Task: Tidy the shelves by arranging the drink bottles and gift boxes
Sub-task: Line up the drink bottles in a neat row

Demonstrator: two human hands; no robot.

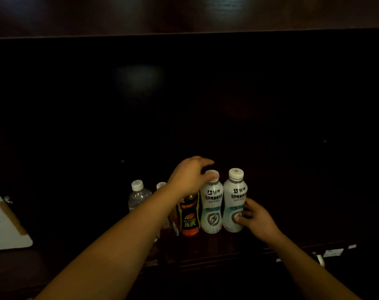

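Two white drink bottles stand side by side on a dark wooden shelf (292,239). My left hand (189,176) reaches over from the left, its fingers curled over the cap of the left white bottle (211,210). My right hand (256,219) grips the lower body of the right white bottle (233,198). Left of them stands a dark orange-and-black energy drink bottle (189,219), partly behind my left forearm. A clear water bottle (138,194) stands further left, and a second white cap (161,185) peeks out beside my left wrist.
A white box with brown tape (4,224) lies at the left edge. Small white price tags (333,252) sit on the shelf's front edge at right. A dark shelf board (184,16) runs overhead. The back of the shelf is in deep shadow.
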